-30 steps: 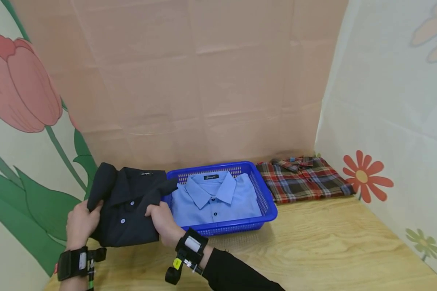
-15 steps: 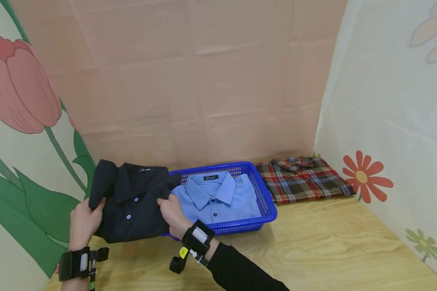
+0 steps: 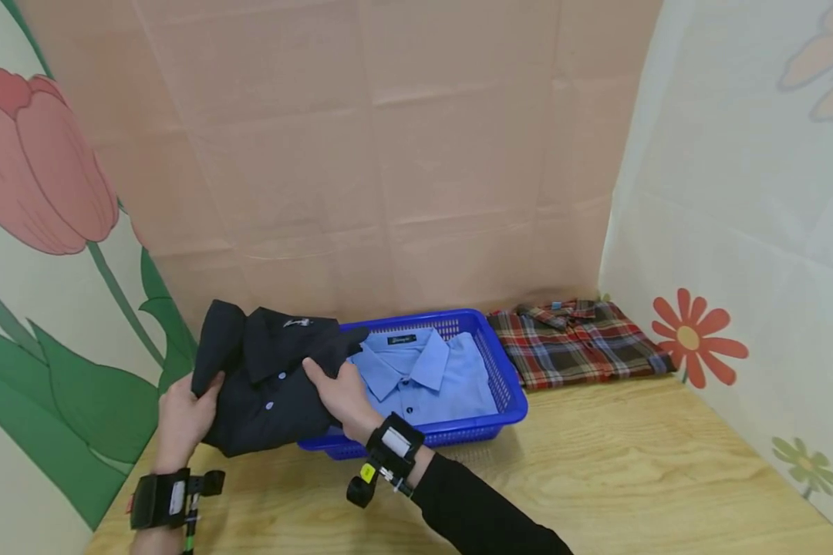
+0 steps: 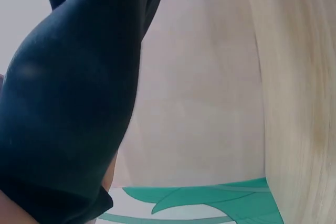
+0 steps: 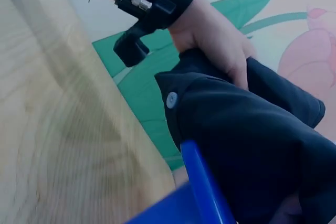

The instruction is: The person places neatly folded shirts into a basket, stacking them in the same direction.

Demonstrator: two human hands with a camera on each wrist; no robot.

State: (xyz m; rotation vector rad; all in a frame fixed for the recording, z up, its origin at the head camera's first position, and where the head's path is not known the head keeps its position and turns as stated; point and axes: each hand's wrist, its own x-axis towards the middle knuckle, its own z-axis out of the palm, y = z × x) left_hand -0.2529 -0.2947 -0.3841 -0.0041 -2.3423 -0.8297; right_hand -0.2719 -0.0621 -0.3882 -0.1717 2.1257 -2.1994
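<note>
On the wooden table (image 3: 583, 470) stands a blue plastic basket (image 3: 451, 430); the folded dark button-up shirt (image 3: 267, 389) is held up, overlapping its left end in the head view. The left hand (image 3: 183, 416) and right hand (image 3: 343, 397) grip opposite sides, thumbs on top, fingers mostly hidden beneath. Best carried level, without tugging, since the folds could probably slip.

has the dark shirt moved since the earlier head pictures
Yes. In the head view, the dark shirt has shifted right against the blue basket, now overlapping more of its left end.
</note>
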